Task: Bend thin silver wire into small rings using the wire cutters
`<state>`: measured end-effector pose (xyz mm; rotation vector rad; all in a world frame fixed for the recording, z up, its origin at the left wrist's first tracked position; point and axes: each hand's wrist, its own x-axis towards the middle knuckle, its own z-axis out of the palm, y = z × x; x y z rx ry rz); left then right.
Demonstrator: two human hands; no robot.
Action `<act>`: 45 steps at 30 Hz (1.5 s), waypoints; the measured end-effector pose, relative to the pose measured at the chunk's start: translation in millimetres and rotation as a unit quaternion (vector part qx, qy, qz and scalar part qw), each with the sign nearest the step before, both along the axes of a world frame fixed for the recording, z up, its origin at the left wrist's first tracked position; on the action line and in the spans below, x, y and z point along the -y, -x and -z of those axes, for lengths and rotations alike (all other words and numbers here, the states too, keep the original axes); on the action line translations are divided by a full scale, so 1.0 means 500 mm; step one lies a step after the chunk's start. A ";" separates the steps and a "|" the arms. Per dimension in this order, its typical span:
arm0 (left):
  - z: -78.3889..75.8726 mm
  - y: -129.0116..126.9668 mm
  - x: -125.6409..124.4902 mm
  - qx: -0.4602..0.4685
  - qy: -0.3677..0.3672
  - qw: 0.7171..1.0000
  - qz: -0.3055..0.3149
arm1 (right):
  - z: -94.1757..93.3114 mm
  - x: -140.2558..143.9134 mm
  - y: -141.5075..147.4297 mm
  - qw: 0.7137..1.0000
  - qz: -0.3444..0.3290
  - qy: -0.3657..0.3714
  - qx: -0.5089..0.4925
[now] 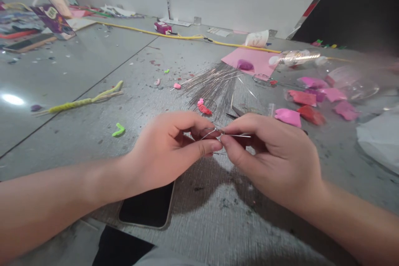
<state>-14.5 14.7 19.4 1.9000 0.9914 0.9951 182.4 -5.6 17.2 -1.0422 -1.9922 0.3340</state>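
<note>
A thin piece of silvery wire (240,135) is pinched between both my hands just above the table. My left hand (179,147) grips a looped part of it with thumb and fingers. Thumb and index finger of my right hand (274,153) close on it too, and a straight end sticks out to the right. The fingertips of the two hands nearly touch. Right behind them lie a pink and red clay piece (204,108) and dark scissors or pliers (237,111), partly hidden by my right hand. A fan of loose wires (215,83) spreads farther back.
A phone (148,208) lies under my left wrist. Packets of pink and red clay (302,97) sit at right, near a white bag (380,137). A pink sheet (246,60), a yellow cable (140,30) and a yellow-green twisted stem (77,103) lie farther off.
</note>
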 end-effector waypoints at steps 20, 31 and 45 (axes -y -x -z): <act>-0.010 0.001 0.000 0.012 0.024 0.999 0.018 | -0.011 -0.002 -0.002 0.997 -0.025 -0.056 0.044; -0.010 0.007 -0.004 0.002 0.008 0.998 0.058 | -0.022 0.002 0.001 0.999 -0.019 0.016 0.023; 0.000 0.011 -0.009 -0.039 -0.019 0.998 0.035 | -0.023 -0.004 0.007 0.915 -0.054 0.358 -0.176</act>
